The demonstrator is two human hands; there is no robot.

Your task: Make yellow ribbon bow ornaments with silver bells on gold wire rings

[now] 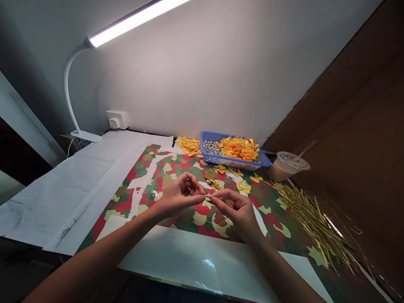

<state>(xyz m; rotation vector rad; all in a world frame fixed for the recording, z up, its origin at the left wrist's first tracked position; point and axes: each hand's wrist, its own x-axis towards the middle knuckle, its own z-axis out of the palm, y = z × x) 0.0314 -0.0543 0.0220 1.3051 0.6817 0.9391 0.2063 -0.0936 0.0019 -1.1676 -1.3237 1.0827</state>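
Over patterned paper (176,168), left hand (176,195), right hand (236,208) pinching small bow (207,197)

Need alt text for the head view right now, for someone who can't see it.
Both hands, left hand and right hand, pinch a small yellow piece between fingertips over a patterned mat. Behind: a blue basket of yellow bows, gold ties at right.

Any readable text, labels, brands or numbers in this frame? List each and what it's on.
Nothing can be read.
Lid of the plastic cup: a dark round printed mark, too blurred to read.
Wall socket: no legible marking.
Blue basket, patterned table cover, desk lamp: no lettering visible.
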